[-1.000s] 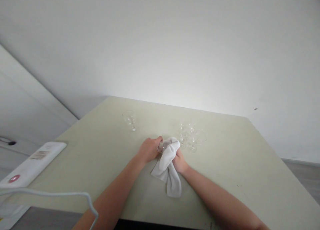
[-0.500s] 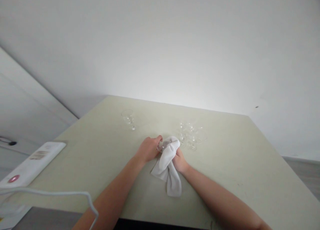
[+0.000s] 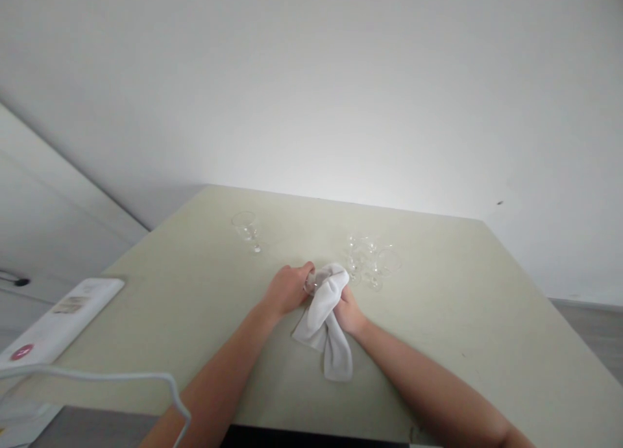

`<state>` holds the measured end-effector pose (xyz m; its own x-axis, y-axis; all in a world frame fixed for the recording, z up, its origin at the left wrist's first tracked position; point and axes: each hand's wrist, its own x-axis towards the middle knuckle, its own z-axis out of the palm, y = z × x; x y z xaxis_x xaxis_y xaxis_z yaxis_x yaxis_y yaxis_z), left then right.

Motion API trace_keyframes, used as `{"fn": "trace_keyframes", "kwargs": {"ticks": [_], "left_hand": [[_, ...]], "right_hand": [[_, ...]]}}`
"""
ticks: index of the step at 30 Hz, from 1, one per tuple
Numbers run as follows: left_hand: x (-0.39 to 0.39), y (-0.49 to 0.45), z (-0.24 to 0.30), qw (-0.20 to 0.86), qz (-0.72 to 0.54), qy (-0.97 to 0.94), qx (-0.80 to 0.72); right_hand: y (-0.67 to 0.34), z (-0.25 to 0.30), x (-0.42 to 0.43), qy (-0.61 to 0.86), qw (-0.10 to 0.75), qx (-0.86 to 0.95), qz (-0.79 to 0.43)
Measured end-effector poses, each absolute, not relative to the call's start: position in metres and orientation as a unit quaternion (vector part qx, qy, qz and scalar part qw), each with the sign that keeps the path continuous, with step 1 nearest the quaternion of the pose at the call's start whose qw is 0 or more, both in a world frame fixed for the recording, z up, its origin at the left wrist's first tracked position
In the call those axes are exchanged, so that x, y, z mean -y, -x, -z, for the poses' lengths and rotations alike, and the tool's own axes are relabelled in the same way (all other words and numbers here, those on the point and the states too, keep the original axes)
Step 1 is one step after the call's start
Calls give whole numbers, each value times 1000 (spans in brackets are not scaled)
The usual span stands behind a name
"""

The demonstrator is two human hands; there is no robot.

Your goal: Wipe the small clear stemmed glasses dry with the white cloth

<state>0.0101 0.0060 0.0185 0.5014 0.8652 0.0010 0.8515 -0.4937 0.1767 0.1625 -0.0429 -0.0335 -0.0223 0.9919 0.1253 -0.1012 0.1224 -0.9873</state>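
Over the near middle of the table, my left hand (image 3: 287, 289) is closed around a clear stemmed glass (image 3: 310, 283), of which only a small part shows between the fingers and the cloth. A white cloth (image 3: 325, 305) is pressed against the glass, its loose end hanging down towards me. My right hand (image 3: 349, 311) grips that cloth from the right, its fingers mostly covered by the folds. Farther left on the table is another clear stemmed glass (image 3: 246, 227), apart from my hands. Several more clear glasses (image 3: 374, 263) are grouped just beyond my right hand.
The pale table (image 3: 452, 292) reaches back to a white wall (image 3: 331, 97). A white box (image 3: 95, 298) with a red round mark lies along the left edge. A white cable (image 3: 117, 375) crosses the lower left, in front of my left forearm.
Both hands keep their hold on the glass and the cloth, with hardly any movement. The view has shifted very slightly; the other glasses have not been moved.
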Motion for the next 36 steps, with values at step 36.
{"fn": "trace_keyframes", "kwargs": {"ticks": [36], "left_hand": [[-7, -7, -15, 64, -43, -869, -489]], "right_hand": [[-162, 33, 43, 415, 551, 522, -502]]}}
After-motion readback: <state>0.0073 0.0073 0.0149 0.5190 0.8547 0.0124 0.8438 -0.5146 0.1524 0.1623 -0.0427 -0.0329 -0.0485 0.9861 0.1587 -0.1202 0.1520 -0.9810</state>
